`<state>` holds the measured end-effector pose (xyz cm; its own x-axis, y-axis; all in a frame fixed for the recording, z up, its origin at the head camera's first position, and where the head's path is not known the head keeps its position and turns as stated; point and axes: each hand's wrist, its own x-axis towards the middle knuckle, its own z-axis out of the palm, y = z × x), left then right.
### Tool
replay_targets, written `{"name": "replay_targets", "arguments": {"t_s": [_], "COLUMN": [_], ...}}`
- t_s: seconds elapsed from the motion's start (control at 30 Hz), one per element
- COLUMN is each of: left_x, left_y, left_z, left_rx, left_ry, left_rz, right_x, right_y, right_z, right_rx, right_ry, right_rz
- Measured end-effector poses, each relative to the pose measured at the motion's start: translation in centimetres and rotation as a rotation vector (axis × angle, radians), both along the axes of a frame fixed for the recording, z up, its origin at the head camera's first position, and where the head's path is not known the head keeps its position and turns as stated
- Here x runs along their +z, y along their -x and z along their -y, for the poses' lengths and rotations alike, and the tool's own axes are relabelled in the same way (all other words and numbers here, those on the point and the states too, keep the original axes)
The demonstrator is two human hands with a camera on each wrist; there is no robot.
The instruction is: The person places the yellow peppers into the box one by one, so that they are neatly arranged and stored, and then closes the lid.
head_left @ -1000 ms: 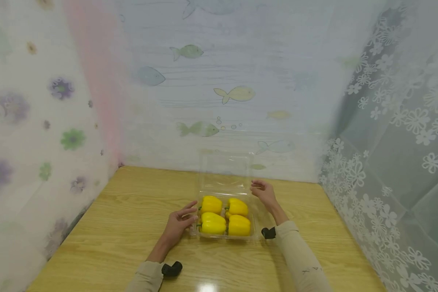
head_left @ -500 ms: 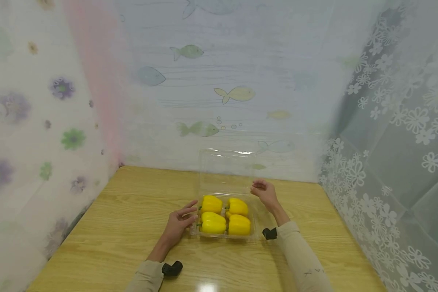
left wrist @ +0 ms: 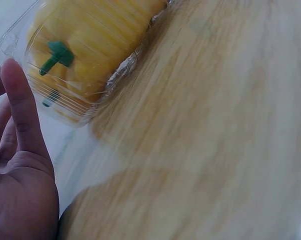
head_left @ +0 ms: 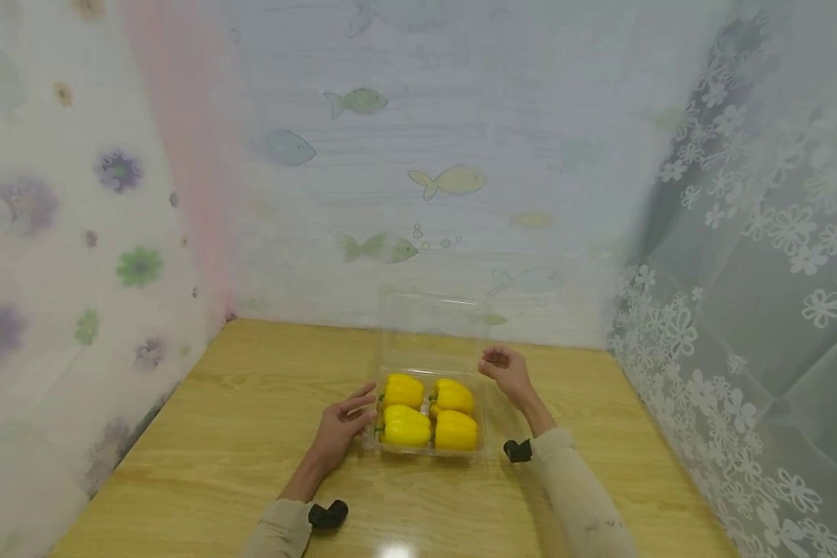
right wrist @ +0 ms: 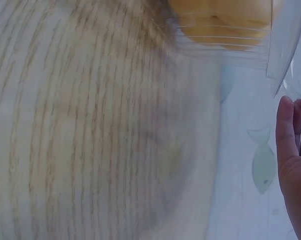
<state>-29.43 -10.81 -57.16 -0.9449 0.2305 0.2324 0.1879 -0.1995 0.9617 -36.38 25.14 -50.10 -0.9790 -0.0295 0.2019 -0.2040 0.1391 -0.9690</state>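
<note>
A clear plastic clamshell box [head_left: 430, 452] sits on the wooden table with several yellow bell peppers [head_left: 405, 427] inside, their green stems pointing left. Its transparent lid [head_left: 432, 329] stands raised at the back. At the box's left side is my left hand [head_left: 338, 430], fingers extended; in the left wrist view its thumb [left wrist: 23, 105] reaches right to the box's rim. My right hand [head_left: 508, 372] is beside the lower right edge of the lid, fingers slightly bent. In the right wrist view those fingertips [right wrist: 286, 105] are close to the clear plastic edge, pinching nothing.
The wooden table [head_left: 272, 364] extends around the box. Behind it hangs a fish-patterned curtain [head_left: 286, 217], with flowered curtains at left [head_left: 77, 194] and right [head_left: 753, 310]. A black device [head_left: 329, 514] is worn at the left wrist, another [head_left: 518, 450] at the right.
The raised lid has shifted slightly, and the bright glare on its top edge has faded. Both hands stay almost in the same place; the peppers lie as before.
</note>
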Motion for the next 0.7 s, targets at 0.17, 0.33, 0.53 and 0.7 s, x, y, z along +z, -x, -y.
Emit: {"name": "replay_targets", "arguments": {"t_s": [0.17,0.33,0.53,0.7], "left_x": [-0.1,-0.2,-0.2,-0.1], "left_y": [0.0,0.0,-0.1,-0.1], "left_z": [0.0,0.0,0.1,0.0], "left_rx": [-0.005,-0.016,-0.03,-0.02], "left_ry": [-0.007,-0.009,-0.023,-0.011], "left_rz": [-0.003,-0.021,-0.012,-0.008], "right_x": [-0.3,-0.5,-0.5,-0.5], "right_y": [-0.3,-0.6,-1.0,-1.3], "right_z": [-0.1,-0.2,-0.2,-0.4], "right_rx": [0.026,0.045,0.041,0.051], "right_ry": [0.005,0.034,0.016,-0.023], "right_rz": [-0.013,-0.035,-0.038,-0.059]}}
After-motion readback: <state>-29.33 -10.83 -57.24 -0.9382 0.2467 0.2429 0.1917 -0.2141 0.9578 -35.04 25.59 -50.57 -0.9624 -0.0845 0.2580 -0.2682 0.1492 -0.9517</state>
